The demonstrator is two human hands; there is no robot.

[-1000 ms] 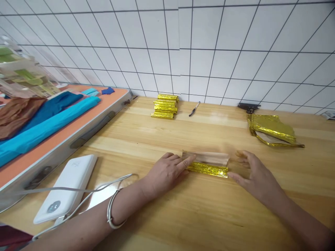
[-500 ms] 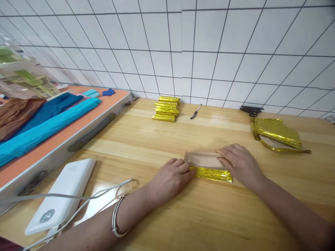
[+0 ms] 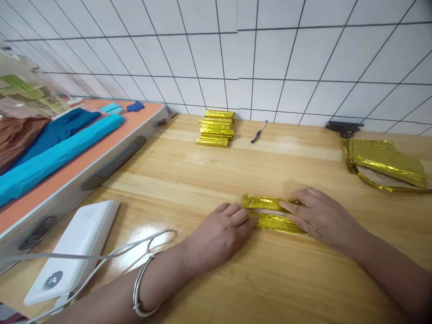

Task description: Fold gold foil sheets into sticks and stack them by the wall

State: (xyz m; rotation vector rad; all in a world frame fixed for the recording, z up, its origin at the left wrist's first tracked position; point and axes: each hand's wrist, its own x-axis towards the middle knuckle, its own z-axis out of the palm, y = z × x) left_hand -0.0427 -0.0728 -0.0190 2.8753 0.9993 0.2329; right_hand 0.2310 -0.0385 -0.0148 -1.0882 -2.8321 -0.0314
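On the wooden table lies a sheet of gold foil paper (image 3: 278,222), its near and far edges folded inward so that a thin pale strip shows between two gold bands. My left hand (image 3: 222,236) grips the sheet's left end, fingers curled and the thumb pressed along the near fold. At the right end, my right hand (image 3: 322,218) has its fingers on the far fold and its thumb low near the front fold, covering that end of the paper.
Several rolled gold foil pieces (image 3: 216,129) lie near the tiled wall, beside a pen (image 3: 259,132). At right is a crumpled gold foil stack (image 3: 388,157) by a black object (image 3: 344,128). A white power bank (image 3: 74,247) with cables and an orange-topped case (image 3: 135,121) with fabrics occupy the left.
The far edge of the foil paper has been folded toward me, covering most of the pale inside. My right hand has moved slightly right. The camera view has shifted a little.
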